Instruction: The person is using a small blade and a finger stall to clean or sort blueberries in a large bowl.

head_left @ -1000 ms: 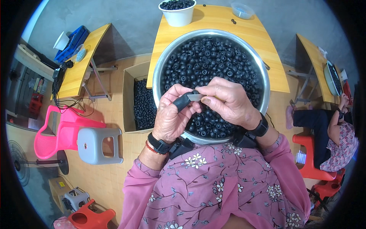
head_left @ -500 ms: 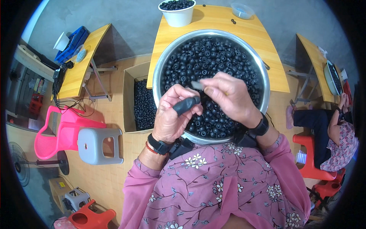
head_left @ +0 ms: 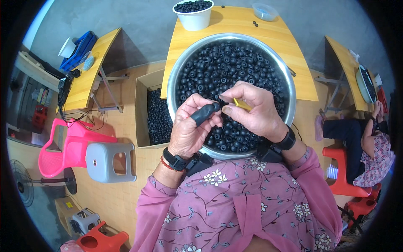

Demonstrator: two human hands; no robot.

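A small round black part point(head_left: 216, 106) is pinched in my left hand point(head_left: 189, 119), with a black finger cover point(head_left: 203, 115) on one digit. Close beside it, my right hand point(head_left: 258, 110) grips a small knife point(head_left: 242, 104) with a yellow, gold-looking handle. Its thin blade points toward the black part; whether the two touch, I cannot tell. Both hands are over a large metal basin point(head_left: 174, 67) heaped with similar black parts point(head_left: 226, 63), many with a hole in them.
The basin rests partly on a yellow wooden table point(head_left: 300, 80), near a white tub point(head_left: 195, 20) and a clear bowl point(head_left: 265, 12). A cardboard box point(head_left: 141, 105) of small black parts stands left, by a grey stool point(head_left: 105, 161) and pink chair point(head_left: 79, 136). Another person point(head_left: 369, 147) sits at right.
My right hand has turned the knife, so its yellow handle now shows and the blade lies nearer the left fingertips. My left hand stays almost in place.
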